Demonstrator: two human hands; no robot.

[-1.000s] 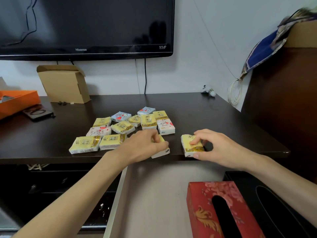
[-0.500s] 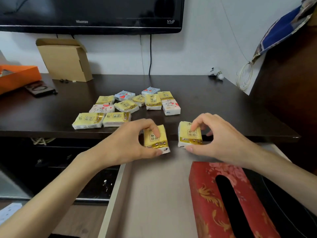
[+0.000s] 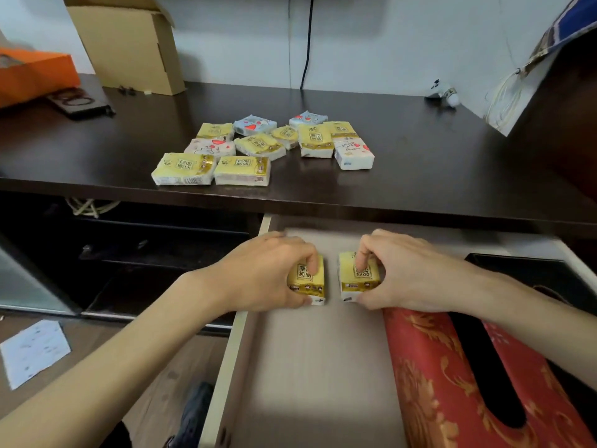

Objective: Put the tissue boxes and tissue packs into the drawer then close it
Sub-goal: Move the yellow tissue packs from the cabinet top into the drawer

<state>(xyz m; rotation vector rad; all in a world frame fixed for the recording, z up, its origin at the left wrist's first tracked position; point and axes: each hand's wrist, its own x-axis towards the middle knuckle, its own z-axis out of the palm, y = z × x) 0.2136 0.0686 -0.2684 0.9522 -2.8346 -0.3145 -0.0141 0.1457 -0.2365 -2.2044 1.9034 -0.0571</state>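
The light wooden drawer (image 3: 226, 367) stands pulled out under the dark table (image 3: 420, 163). My left hand (image 3: 258, 276) grips a yellow tissue pack (image 3: 308, 284) low inside the drawer near its back. Beside it my right hand (image 3: 410, 273) grips a second yellow tissue pack (image 3: 357, 279). A red patterned tissue box (image 3: 436, 383) lies in the drawer's right half, with a black tissue box (image 3: 529, 273) behind it. Several more packs lie on the table, among them a yellow pair (image 3: 211, 169) near the front edge and a white one (image 3: 353, 153).
A cardboard box (image 3: 129, 43), an orange box (image 3: 32, 72) and a dark phone case (image 3: 80, 103) sit at the table's back left. A small white gadget (image 3: 444, 92) lies at the back right. A dark cabinet (image 3: 568, 124) stands to the right. Paper (image 3: 32, 350) lies on the floor.
Both hands lifted a yellow pack each off the table's front edge and brought them down into the drawer. The camera tilted downward.
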